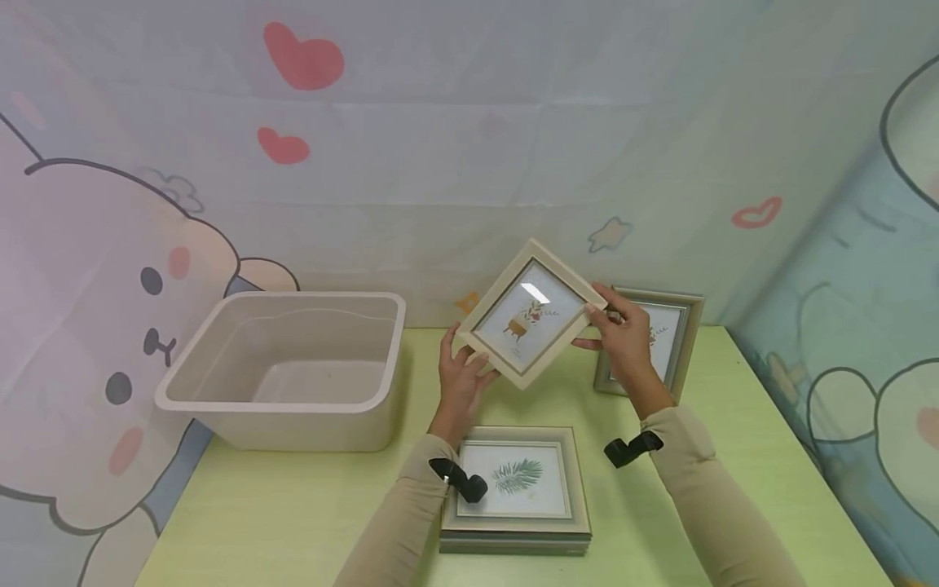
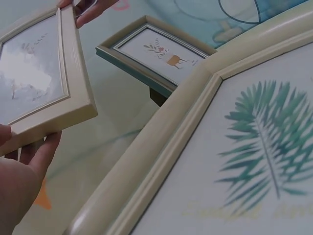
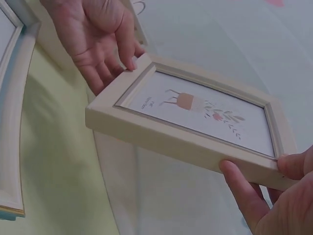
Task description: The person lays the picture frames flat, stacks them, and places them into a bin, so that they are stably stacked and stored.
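Both hands hold a cream picture frame (image 1: 490,303) up over the table, tilted on its corner; it shows a brown pot with sprigs behind shiny glass. My left hand (image 1: 462,387) grips its left corner, thumb on the front and fingers beneath. At the opposite corner my right hand (image 1: 623,338) pinches the frame between thumb and fingers. Behind the right hand stands a silvery-beige picture frame (image 1: 689,334), upright and partly hidden. Below the left forearm lies a stack of picture frames (image 1: 579,489), the top one with a green palm leaf print (image 2: 269,142).
A beige plastic tub (image 1: 381,391) stands at the table's back left. The light green table (image 1: 308,505) meets a cloth backdrop (image 1: 469,163) printed with hearts and cartoon figures. Dark wrist cameras (image 1: 469,485) sit over the sleeves.
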A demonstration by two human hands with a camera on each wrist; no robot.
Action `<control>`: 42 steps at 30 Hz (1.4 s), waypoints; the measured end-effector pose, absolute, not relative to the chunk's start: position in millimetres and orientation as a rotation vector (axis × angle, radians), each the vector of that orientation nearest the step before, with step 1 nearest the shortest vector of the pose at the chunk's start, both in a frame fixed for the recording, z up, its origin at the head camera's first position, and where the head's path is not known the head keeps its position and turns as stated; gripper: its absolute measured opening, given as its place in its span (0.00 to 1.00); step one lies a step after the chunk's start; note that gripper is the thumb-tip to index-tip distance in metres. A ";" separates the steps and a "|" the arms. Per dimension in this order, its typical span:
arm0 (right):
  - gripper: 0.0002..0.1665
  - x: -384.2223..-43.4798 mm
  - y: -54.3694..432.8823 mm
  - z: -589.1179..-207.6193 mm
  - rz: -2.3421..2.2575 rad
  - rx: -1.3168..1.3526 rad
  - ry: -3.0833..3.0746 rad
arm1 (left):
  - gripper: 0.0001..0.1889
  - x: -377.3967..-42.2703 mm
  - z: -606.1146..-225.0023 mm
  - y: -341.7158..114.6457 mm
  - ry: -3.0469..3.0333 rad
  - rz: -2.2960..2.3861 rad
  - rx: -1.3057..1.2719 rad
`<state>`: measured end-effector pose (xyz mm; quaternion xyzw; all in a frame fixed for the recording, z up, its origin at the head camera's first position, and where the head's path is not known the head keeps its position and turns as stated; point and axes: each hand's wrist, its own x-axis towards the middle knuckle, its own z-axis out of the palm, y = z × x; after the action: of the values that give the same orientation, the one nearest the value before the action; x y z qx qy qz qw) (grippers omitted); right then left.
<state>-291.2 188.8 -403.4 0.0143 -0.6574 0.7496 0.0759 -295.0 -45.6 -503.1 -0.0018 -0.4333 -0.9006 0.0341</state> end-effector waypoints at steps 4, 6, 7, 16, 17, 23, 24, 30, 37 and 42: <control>0.29 -284.5 189.4 -405.8 2.298 0.020 -1.923 | 0.40 -292.9 -498.8 -49.7 -1.393 -2.730 -0.031; 0.30 -281.8 191.0 -407.3 2.336 0.012 -1.897 | 0.40 -291.9 -495.4 -52.5 -1.415 -2.718 -0.044; 0.30 -280.6 192.2 -408.3 2.353 0.013 -1.888 | 0.39 -291.5 -493.9 -53.9 -1.427 -2.711 -0.052; 0.32 -271.5 197.6 -422.0 2.369 0.006 -1.890 | 0.39 -286.0 -488.5 -63.6 -1.531 -2.662 -0.111; 0.32 -270.5 197.8 -423.2 2.371 0.006 -1.894 | 0.40 -285.1 -488.3 -64.5 -1.530 -2.660 -0.117; 0.32 -266.8 198.7 -428.2 2.397 0.019 -1.883 | 0.39 -282.8 -487.6 -69.7 -1.551 -2.636 -0.166; 0.32 -266.4 198.8 -428.6 2.397 0.021 -1.883 | 0.39 -282.4 -487.3 -70.3 -1.564 -2.627 -0.166; 0.32 -263.2 199.8 -430.3 2.379 0.040 -1.919 | 0.40 -279.7 -485.2 -73.2 -1.622 -2.610 -0.141; 0.30 -263.1 204.1 -432.4 2.350 0.077 -1.976 | 0.40 -275.2 -476.3 -79.9 -1.730 -2.546 -0.147; 0.31 -262.5 210.7 -432.7 2.305 0.118 -2.101 | 0.39 -270.8 -466.0 -87.3 -1.808 -2.471 -0.222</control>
<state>-262.5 210.7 -432.7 0.0379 -0.6731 0.7386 0.0101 -270.8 -87.3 -466.0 -0.0722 -0.5886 -0.8044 0.0357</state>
